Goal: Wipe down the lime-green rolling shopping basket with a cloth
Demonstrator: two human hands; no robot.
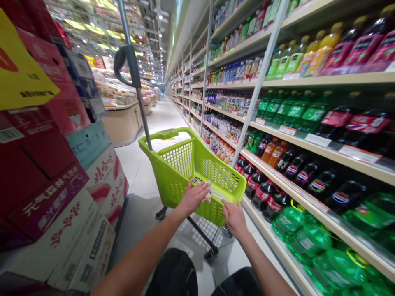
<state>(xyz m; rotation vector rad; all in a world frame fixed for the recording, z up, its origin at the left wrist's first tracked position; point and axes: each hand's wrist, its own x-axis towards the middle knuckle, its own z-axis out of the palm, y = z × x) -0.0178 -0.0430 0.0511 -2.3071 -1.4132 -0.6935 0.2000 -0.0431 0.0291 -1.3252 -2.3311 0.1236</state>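
A lime-green shopping basket cart with perforated sides stands in the aisle before me, on dark wheels. My left hand is at its near rim, fingers together over a crumpled whitish cloth with pinkish marks. The cloth sticks out past the fingertips, on the rim. At the near right corner, my right hand is closed on the rim of the cart. A grey pole with a dark looped handle rises from the cart's far left corner.
Shelves of bottled drinks run along the right, close to the cart, with large green bottles at floor level. Stacked drink cartons stand on the left, under a yellow sign. A display counter lies beyond; the tiled aisle stretches ahead.
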